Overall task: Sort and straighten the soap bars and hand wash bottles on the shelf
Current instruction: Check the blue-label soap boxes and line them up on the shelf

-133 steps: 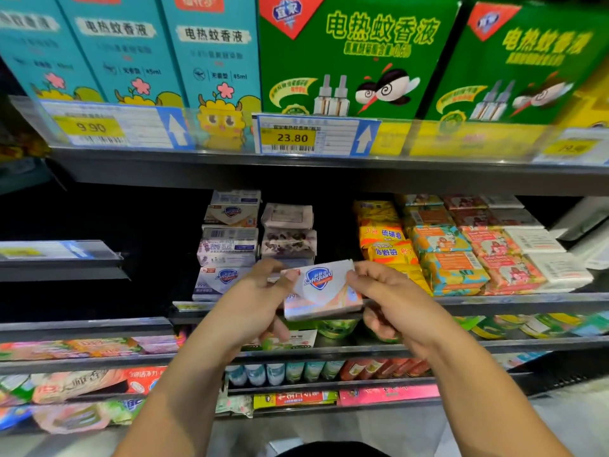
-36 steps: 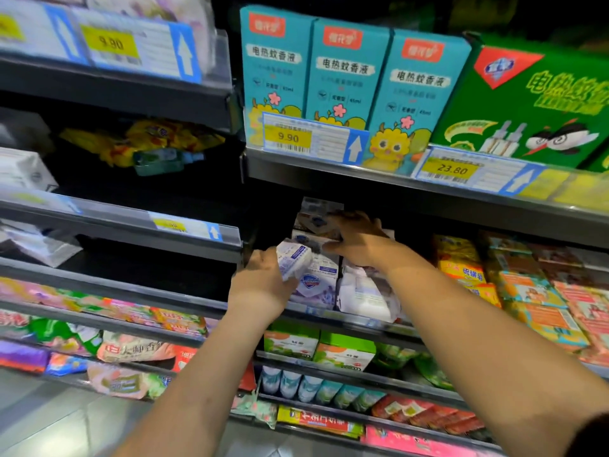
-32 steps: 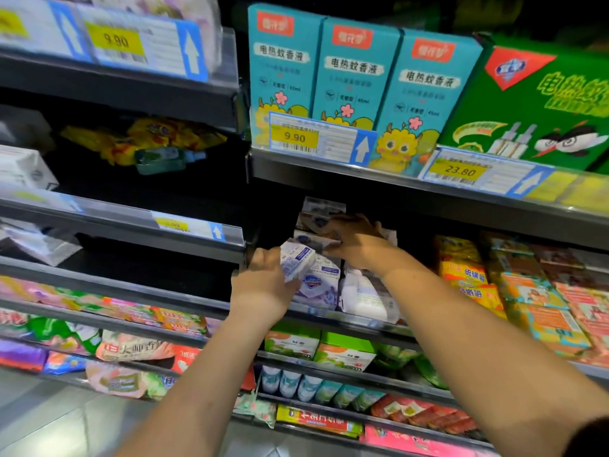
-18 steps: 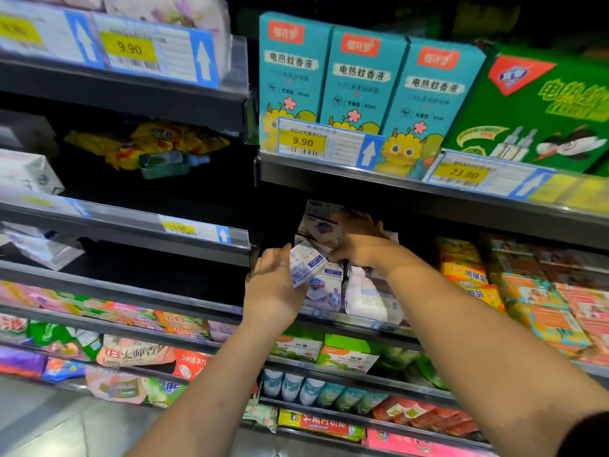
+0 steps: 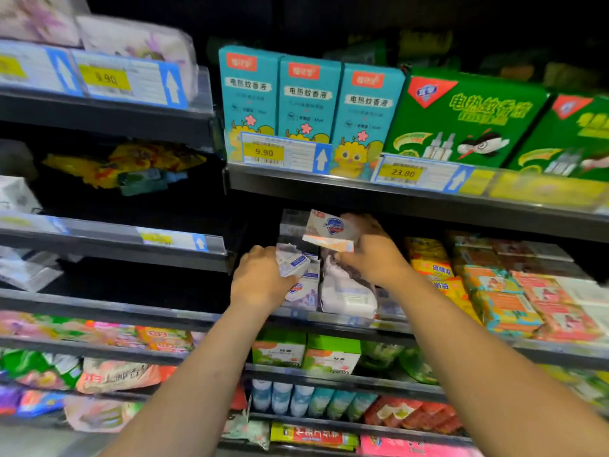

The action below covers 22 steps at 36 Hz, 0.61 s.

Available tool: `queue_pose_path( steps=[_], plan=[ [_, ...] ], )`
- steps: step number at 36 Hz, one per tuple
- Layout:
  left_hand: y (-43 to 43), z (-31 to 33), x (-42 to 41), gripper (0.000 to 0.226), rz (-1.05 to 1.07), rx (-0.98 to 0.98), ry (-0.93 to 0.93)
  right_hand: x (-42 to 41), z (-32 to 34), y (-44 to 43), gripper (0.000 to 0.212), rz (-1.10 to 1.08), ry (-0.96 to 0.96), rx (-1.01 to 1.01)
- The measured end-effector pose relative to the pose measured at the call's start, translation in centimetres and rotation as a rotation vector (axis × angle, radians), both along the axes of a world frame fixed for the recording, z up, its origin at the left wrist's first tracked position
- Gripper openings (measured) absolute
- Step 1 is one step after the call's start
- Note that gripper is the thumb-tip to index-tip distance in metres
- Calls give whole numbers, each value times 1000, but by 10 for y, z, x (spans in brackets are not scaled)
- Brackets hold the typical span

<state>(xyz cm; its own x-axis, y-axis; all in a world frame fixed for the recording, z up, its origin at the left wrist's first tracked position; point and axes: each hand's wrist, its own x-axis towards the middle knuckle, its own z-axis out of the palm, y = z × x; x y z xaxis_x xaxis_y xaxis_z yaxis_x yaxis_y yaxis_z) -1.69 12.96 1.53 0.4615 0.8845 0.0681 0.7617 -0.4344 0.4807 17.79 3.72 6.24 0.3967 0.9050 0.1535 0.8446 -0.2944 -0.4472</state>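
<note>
My left hand (image 5: 260,278) grips a white-and-blue soap box (image 5: 293,262) in front of the left stack of soap boxes (image 5: 304,291) on the middle shelf. My right hand (image 5: 372,258) holds another white soap box with a blue shield logo (image 5: 329,230), tilted and lifted above the stacks. Below it sits a pale wrapped soap pack (image 5: 346,295). Behind the hands the back of the stack is hidden. No hand wash bottle is identifiable.
Orange, yellow and pink soap packs (image 5: 487,291) fill the shelf to the right. Teal boxes (image 5: 309,100) and green boxes (image 5: 468,123) stand on the shelf above, close over my hands. A shelf rail with price tags (image 5: 329,319) runs along the front edge. Lower shelves hold green boxes and bottles.
My right hand has pulled a shield-logo soap box up off the stack and now holds it tilted. My left hand keeps its box, shifted slightly right. The camera moved closer.
</note>
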Motion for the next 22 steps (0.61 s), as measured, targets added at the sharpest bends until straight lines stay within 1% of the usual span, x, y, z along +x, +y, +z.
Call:
queue_pose_path(
  steps=[3,5,7,9,12,15,17,19,22],
  plan=[
    [-10,-4,11,56,-3,36,-156,17,2,-26,72,-19,29,46],
    [-17,-6,20,61,-28,45,-265,30,1,-45,65,-75,60,57],
    [-22,-1,31,62,-51,82,-317,43,-1,-64,55,-114,104,71],
    [-25,3,45,61,-79,118,-331,57,-3,-82,54,-126,122,131],
    [-36,15,72,63,-128,53,-307,76,-4,-109,54,-192,70,135],
    [-50,22,102,67,-227,-1,-294,96,-5,-133,47,-259,36,104],
    [-60,27,121,70,-302,-30,-233,108,-5,-149,50,-269,37,106],
    [-66,32,140,73,-388,7,-139,117,-4,-164,56,-253,32,120],
    [-74,39,161,75,-438,92,11,128,1,-182,60,-255,29,137]
  ],
)
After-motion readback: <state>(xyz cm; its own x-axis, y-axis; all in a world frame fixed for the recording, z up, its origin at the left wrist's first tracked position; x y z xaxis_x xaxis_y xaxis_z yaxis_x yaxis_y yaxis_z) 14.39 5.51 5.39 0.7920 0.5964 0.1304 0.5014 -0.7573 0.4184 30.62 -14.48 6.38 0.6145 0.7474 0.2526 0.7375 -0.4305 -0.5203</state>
